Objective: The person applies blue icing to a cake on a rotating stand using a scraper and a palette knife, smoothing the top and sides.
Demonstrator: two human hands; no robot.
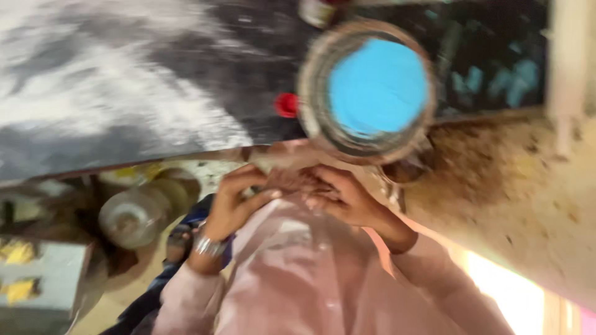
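Note:
The view is blurred by motion. My left hand (239,201) and my right hand (347,198) meet close together at my chest, fingers curled around something small and brownish that I cannot make out. A metal watch sits on my left wrist. Just above my hands stands a round container (316,87) with a bright blue surface inside, resting at the edge of a dark, white-dusted worktop (124,87). My pink sleeves fill the lower middle.
A small red knob or cap (287,105) lies left of the round container. A round metal pot (133,217) sits low at the left beside a grey box (43,279). A speckled stone surface (528,205) spreads at right.

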